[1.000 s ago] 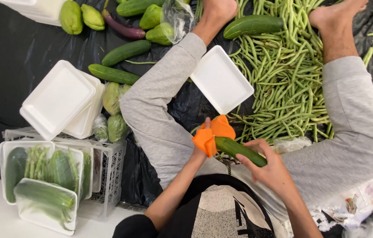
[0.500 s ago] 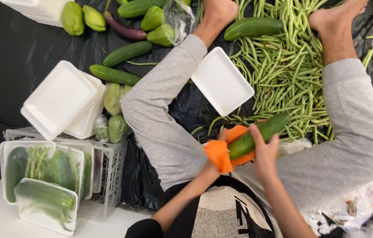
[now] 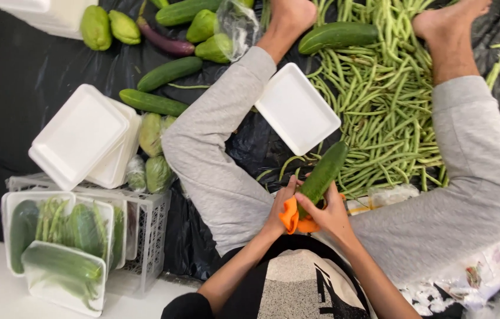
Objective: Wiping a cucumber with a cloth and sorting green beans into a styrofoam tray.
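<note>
Your cucumber [image 3: 322, 172] has turned. A second ago it lay almost flat, its tip toward 4 o'clock. Now it stands up and its tip points to 1 o'clock, near the white tray [image 3: 296, 107]. Your right hand [image 3: 331, 214] has slid down to its bottom end. Your left hand [image 3: 282, 205] now presses the orange cloth [image 3: 291, 216] against that end.
</note>
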